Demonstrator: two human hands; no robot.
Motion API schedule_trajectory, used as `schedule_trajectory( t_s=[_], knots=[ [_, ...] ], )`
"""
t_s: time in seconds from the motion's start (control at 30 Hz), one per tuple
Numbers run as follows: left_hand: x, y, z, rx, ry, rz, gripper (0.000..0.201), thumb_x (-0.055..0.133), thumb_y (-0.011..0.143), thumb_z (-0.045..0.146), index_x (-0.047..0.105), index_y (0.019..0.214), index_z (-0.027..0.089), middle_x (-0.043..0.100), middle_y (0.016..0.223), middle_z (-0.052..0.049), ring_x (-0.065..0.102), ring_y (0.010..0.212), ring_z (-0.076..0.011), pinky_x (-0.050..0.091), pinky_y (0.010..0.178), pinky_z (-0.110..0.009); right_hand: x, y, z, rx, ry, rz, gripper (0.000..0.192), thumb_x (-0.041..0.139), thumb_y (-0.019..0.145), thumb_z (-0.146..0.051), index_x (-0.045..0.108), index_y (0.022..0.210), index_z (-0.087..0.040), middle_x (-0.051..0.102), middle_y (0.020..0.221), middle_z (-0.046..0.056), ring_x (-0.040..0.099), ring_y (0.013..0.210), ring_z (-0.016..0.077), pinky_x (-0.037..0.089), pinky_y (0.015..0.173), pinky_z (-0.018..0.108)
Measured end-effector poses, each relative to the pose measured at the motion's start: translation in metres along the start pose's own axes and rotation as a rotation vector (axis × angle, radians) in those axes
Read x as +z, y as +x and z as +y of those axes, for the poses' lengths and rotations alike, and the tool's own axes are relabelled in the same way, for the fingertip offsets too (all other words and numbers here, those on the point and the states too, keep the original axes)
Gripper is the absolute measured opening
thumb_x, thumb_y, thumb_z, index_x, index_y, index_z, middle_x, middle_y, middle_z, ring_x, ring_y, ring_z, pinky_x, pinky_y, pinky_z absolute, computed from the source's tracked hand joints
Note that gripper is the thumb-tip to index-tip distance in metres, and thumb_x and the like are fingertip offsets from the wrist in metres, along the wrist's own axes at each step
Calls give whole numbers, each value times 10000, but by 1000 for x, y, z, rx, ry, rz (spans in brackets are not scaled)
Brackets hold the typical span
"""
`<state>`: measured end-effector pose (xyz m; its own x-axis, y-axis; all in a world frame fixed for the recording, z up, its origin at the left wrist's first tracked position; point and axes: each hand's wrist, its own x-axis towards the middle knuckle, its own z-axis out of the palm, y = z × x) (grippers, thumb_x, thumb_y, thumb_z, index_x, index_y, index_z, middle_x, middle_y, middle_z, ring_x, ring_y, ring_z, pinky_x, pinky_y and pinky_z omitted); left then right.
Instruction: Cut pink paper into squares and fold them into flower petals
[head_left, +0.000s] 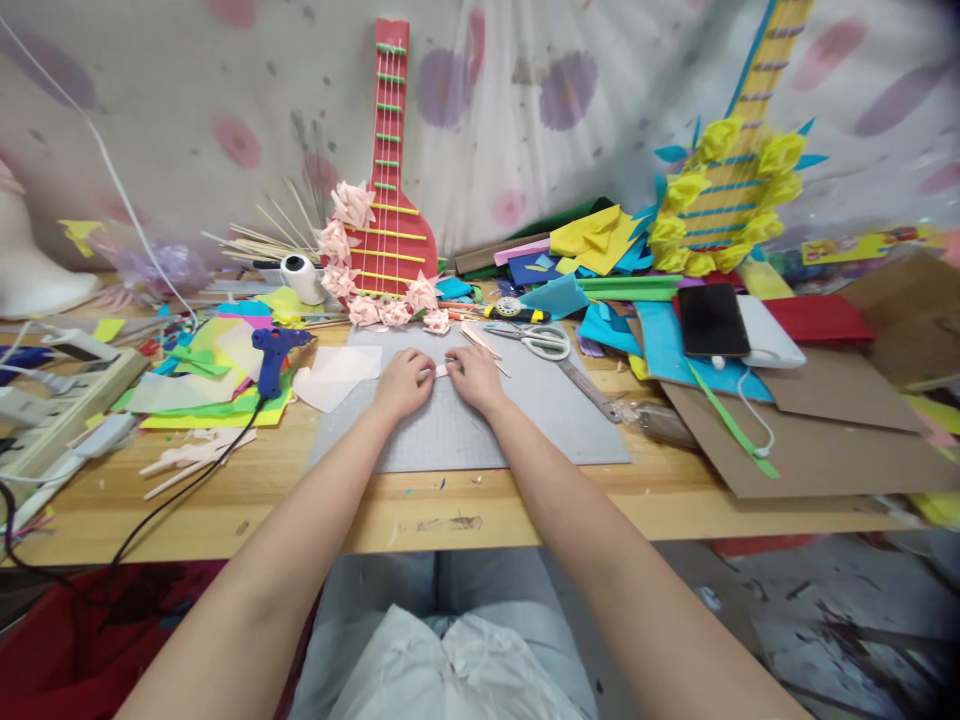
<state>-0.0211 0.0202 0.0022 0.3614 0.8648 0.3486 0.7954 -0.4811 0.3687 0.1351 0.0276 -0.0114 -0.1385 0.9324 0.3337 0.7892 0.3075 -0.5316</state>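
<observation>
My left hand (pixel 403 383) and my right hand (pixel 475 374) meet over the grey cutting mat (pixel 517 420). Between their fingertips they pinch a small pale pink paper strip (pixel 442 370). More pink strips (pixel 480 342) lie just beyond my right hand. A sheet of pale pink paper (pixel 335 376) rests left of my left hand. White-handled scissors (pixel 538 342) and a metal ruler (pixel 589 390) lie to the right on the mat.
A blue glue gun (pixel 274 350) with a black cord sits on coloured paper at left. A red cardboard guitar (pixel 390 170) with pink paper flowers leans on the wall. A phone (pixel 712 320), brown cardboard (pixel 817 440) and a power strip (pixel 56 400) crowd the wooden table (pixel 525 505).
</observation>
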Motion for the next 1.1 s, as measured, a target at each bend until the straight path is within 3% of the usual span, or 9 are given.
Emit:
schedule_trajectory(
  t_s=[0.3,0.43,0.5,0.57,0.67,0.77,0.93,1.1],
  knots=[
    [4,-10,2,-268,-144,127,319,554,666,172,542,983,202,600,880,-47,524,880,-208,406,815,-336,-7,-9,-3,3,-4,-23,241,527,755,-227,604,982,-210,571,873,56,461,907,200,321,860,351],
    [1,-15,0,-392,-488,257,382,560,670,186,493,1046,203,600,922,-25,557,822,-144,443,745,-279,-10,-11,-5,-28,81,-94,110,534,739,-245,601,806,-190,558,770,28,475,801,168,355,775,308],
    [-1,-16,-1,-463,-716,407,428,574,672,206,460,1085,197,597,990,-46,568,868,-129,449,761,-261,-9,-10,-9,-7,236,-99,87,517,745,-255,565,744,-182,560,750,12,485,756,145,371,721,279],
    [-3,-16,0,-521,-945,482,450,603,663,249,460,1085,185,596,1038,-74,575,923,-133,450,788,-264,-8,-9,-14,77,475,-110,85,499,749,-261,521,723,-183,563,723,-9,493,680,114,384,643,244],
    [-7,-15,4,-572,-1174,334,415,632,639,405,548,954,148,630,983,-96,604,901,-166,463,777,-289,-5,-8,-24,229,791,-162,98,525,723,-272,485,763,-192,575,687,-29,480,558,82,369,516,201],
    [-9,-12,10,-596,-1200,181,443,636,591,519,611,805,132,666,833,-80,628,822,-191,474,731,-295,-4,-8,-30,300,932,-210,174,572,688,-264,472,815,-199,574,632,-44,461,479,68,352,452,184],
    [-4,-7,13,-670,-1109,210,333,671,569,453,638,689,144,670,690,-43,638,742,-207,486,648,-293,-6,-9,-30,317,1010,-229,202,604,668,-244,468,810,-201,537,566,-67,472,469,65,377,458,180],
    [-6,-6,11,-679,-1159,178,308,669,581,413,649,714,136,682,725,-63,648,772,-220,490,652,-301,-6,-10,-28,313,1017,-227,174,594,675,-217,477,802,-194,535,558,-70,478,471,63,392,484,188]
  ],
)
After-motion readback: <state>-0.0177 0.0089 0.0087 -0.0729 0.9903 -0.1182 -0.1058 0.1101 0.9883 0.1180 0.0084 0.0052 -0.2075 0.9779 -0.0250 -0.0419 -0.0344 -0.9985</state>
